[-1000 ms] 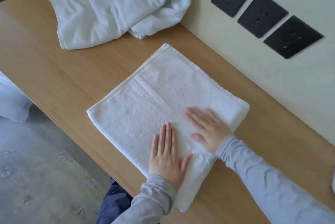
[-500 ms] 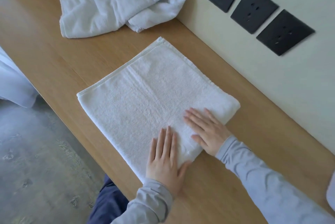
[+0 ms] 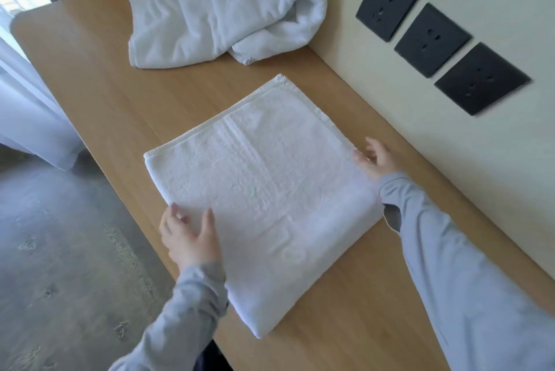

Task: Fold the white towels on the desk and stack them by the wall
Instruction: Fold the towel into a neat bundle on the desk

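Set wide apart on opposite long edges of the folded towel (image 3: 264, 190), lying mid-desk (image 3: 105, 76) with long axis 11 to 5 o'clock: left hand (image 3: 190, 240) touching at 8, right hand (image 3: 374, 162) at 2, both loose-fingered, clasping nothing, right nearer the wall (image 3: 450, 175).
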Demonstrator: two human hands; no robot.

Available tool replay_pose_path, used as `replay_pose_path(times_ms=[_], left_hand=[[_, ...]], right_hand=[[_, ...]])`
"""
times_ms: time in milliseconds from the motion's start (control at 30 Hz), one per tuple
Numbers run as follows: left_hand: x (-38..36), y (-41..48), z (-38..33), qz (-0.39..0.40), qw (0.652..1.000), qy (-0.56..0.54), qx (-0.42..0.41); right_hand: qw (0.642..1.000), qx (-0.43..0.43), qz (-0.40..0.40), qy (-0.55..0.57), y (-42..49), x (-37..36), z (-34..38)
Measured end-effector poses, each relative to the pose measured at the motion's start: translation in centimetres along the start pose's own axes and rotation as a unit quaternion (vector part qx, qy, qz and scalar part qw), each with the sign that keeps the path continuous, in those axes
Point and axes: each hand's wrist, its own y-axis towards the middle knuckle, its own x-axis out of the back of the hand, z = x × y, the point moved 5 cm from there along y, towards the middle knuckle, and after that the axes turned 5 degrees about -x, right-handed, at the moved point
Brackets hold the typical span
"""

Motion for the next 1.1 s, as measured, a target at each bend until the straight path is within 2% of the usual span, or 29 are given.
replay_pose_path(times_ms=[67, 133, 267, 333, 400, 500, 600, 700, 800, 867, 933, 1033, 1100], left_hand=[[0.5, 2.6, 0.2, -0.038, 0.991, -0.033, 0.128], [0.1, 4.3, 0.7, -0.029, 0.977, -0.061, 0.201], [-0.7, 6.3, 1.8, 0.013, 0.967, -0.083, 0.242], [-1.1, 6.6, 1.7, 0.031, 0.966, -0.101, 0.238], [-1.3, 6.4, 1.1, 0.033, 0.975, -0.106, 0.192], [-0.6, 6.0, -0.7, 0.023, 0.993, -0.076, 0.087], [-0.3, 7.4, -3.2, 0.052, 0.997, -0.055, 0.001], [-1.6, 10.0, -7.5, 0.123, 0.985, 0.004, -0.118], [-5.2, 12.4, -12.5, 0.235, 0.948, 0.072, -0.204], [-8.9, 12.8, -15.1, 0.321, 0.904, 0.138, -0.246], [-13.1, 11.5, -16.4, 0.402, 0.848, 0.198, -0.282], [-18.0, 8.5, -15.9, 0.482, 0.778, 0.256, -0.311], [-18.9, 7.5, -15.2, 0.454, 0.744, 0.312, -0.378]], right_hand=[[0.998, -0.040, 0.022, 0.049, 1.2, -1.1, 1.9], [0.994, -0.074, 0.030, 0.070, 2.4, -1.9, 3.0], [0.993, -0.107, 0.033, 0.028, 3.9, -2.3, 4.3], [0.990, -0.128, 0.059, 0.001, 4.2, -2.4, 4.7], [0.985, -0.151, 0.085, -0.018, 4.1, -2.5, 5.1], [0.987, -0.138, 0.085, -0.013, 3.3, -1.9, 5.7], [0.990, -0.132, 0.046, -0.008, 0.8, -0.5, 5.7], [0.985, -0.173, -0.014, 0.007, -3.7, 1.0, 3.7], [0.963, -0.245, -0.089, 0.074, -11.0, 1.0, 0.2], [0.914, -0.317, -0.141, 0.209, -16.2, -0.7, -2.0], [0.863, -0.373, -0.194, 0.279, -20.3, -2.8, -3.8], [0.835, -0.429, -0.247, 0.239, -23.8, -5.1, -5.7], [0.829, -0.445, -0.284, 0.184, -24.7, -5.8, -6.1]])
